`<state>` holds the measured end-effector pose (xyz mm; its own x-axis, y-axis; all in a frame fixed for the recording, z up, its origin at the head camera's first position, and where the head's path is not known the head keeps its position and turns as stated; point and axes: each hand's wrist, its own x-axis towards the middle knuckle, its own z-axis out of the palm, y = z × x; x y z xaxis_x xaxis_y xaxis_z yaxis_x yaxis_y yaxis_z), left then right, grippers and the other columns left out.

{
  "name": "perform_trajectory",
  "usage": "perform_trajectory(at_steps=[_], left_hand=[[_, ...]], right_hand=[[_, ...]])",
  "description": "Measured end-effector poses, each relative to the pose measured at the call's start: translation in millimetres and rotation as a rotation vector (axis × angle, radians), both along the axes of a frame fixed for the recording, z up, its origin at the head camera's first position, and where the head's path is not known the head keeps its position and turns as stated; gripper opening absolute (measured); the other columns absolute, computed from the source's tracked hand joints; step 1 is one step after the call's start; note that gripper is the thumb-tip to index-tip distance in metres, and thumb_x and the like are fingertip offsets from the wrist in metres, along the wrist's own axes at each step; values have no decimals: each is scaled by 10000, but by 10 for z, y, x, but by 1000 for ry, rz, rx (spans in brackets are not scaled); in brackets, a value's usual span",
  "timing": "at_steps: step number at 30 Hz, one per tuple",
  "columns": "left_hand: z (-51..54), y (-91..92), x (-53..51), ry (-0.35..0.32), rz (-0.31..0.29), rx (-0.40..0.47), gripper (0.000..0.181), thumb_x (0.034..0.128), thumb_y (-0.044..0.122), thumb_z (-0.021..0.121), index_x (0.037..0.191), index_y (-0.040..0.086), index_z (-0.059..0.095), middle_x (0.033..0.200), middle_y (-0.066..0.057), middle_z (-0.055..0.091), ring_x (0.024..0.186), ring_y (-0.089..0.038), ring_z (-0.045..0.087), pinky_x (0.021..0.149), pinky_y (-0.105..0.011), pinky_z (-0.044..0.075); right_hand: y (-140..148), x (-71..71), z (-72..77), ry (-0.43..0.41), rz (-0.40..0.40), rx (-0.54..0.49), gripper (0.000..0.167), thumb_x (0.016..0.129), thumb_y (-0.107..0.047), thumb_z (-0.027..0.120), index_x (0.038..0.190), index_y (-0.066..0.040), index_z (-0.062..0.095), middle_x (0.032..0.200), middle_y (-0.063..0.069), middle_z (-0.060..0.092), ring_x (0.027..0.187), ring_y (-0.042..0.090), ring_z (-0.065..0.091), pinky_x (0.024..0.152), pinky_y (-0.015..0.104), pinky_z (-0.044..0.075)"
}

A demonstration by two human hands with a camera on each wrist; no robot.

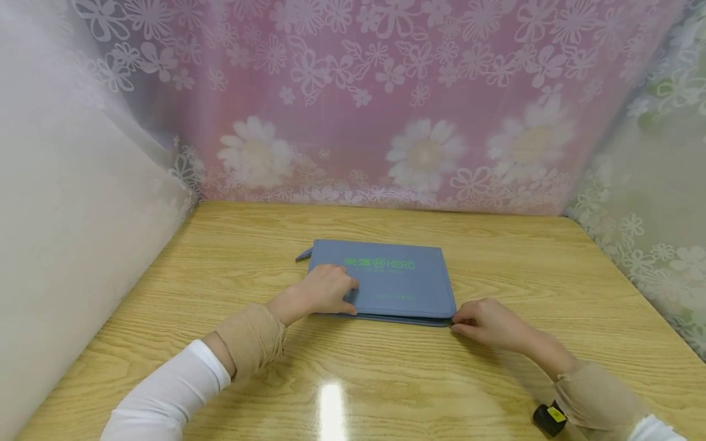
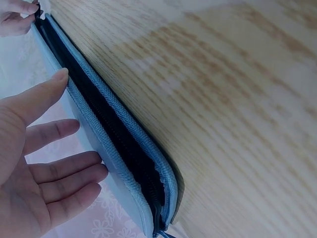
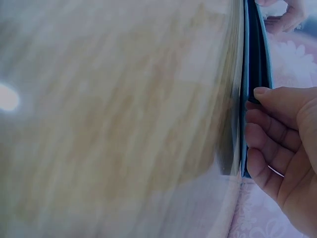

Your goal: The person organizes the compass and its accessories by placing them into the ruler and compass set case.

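A blue zip document pouch (image 1: 397, 278) with green lettering lies flat on the wooden table. Its near edge is unzipped, and the dark gap along the zipper (image 2: 109, 119) shows in the left wrist view. On the left part of the cover rests my left hand (image 1: 326, 289), its fingers spread and relaxed, the thumb by the near edge. At the near right corner my right hand (image 1: 491, 323) pinches the small dark zipper pull (image 2: 38, 10) between thumb and index finger. The fingers mostly hide the pull in the right wrist view.
A fabric tab (image 1: 303, 254) sticks out at the pouch's far left corner. The wooden table (image 1: 386, 380) extends around the pouch. A pink floral curtain (image 1: 342, 122) hangs behind it, with pale curtains at both sides. A black device (image 1: 549, 419) is at the right wrist.
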<state>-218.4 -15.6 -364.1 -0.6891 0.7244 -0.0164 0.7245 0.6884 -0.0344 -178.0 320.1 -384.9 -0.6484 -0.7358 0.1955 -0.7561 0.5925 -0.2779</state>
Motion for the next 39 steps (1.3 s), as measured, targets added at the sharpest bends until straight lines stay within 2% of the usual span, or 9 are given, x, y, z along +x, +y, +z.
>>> perform_trajectory(at_steps=[5, 12, 22, 28, 39], left_hand=[[12, 1, -4, -1, 5, 1, 444, 762, 487, 710, 1073, 169, 707, 866, -12, 647, 765, -148, 590, 683, -301, 497], [28, 18, 1, -27, 24, 7, 456, 759, 477, 719, 1096, 170, 703, 952, -9, 665, 850, -161, 612, 734, -321, 505], [8, 14, -2, -32, 26, 12, 459, 749, 480, 726, 1097, 180, 701, 968, -6, 670, 865, -165, 615, 742, -326, 509], [1, 11, -3, -34, 32, 20, 449, 750, 480, 726, 1087, 184, 704, 946, -5, 663, 843, -161, 609, 730, -328, 508], [19, 12, 17, -39, 41, 13, 447, 758, 484, 717, 1092, 187, 699, 937, -14, 656, 843, -170, 606, 730, -339, 507]], right_hand=[[-37, 2, 24, 1, 32, 6, 65, 836, -127, 684, 802, -82, 715, 759, -46, 647, 649, 8, 569, 540, 217, 470], [-84, 31, 61, -49, 8, 18, 35, 831, -109, 683, 830, -107, 719, 775, -46, 655, 643, -5, 560, 538, 217, 467], [-169, 52, 56, -98, -31, 6, 48, 841, -121, 676, 816, -115, 717, 764, -67, 649, 620, -31, 530, 526, 209, 449], [-269, 70, 104, -111, -70, 28, 53, 835, -104, 676, 824, -114, 727, 747, -60, 661, 596, -29, 531, 528, 219, 447], [-377, 59, 109, -116, -65, 40, 57, 839, -118, 677, 817, -114, 730, 718, -60, 659, 552, -40, 512, 505, 201, 433]])
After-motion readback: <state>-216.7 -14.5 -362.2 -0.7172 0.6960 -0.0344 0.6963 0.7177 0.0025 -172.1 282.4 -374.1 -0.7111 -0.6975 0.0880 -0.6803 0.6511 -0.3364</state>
